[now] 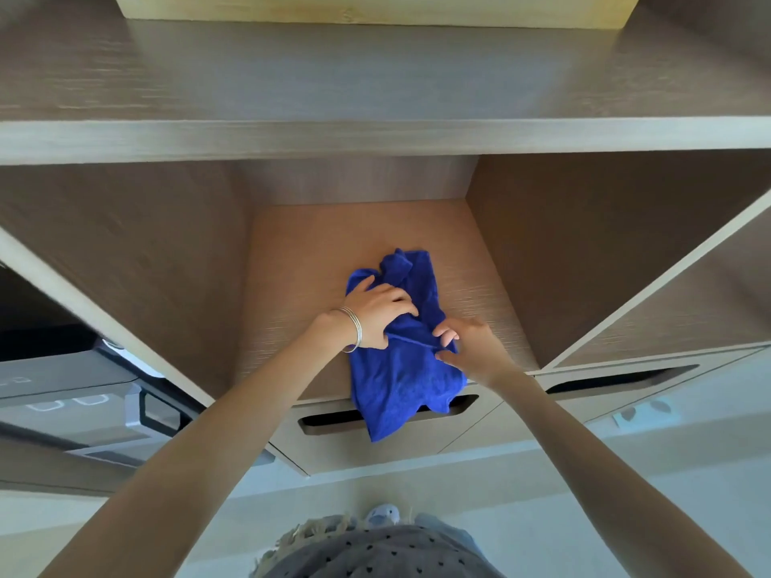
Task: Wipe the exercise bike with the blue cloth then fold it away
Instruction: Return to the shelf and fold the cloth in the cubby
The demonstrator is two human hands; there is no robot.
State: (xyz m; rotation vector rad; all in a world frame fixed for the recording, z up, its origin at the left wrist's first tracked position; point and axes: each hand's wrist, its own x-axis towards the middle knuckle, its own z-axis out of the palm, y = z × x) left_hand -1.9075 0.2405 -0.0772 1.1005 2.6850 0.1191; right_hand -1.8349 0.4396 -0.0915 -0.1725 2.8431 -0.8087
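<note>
Looks like we're on the fold-it-away part, no bike in sight. The blue cloth (396, 381) is lying bunched on the shelf (317, 252) inside the cubby, its near end drooping over the front edge. The left hand (377, 317) clutches the middle and the right hand (471, 348) pinches a folded edge. Next up, I'd guess: flatten it, square up the fold, and tuck in the hanging bit.

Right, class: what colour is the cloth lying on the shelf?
The cloth is plain deep blue; head view.
</note>
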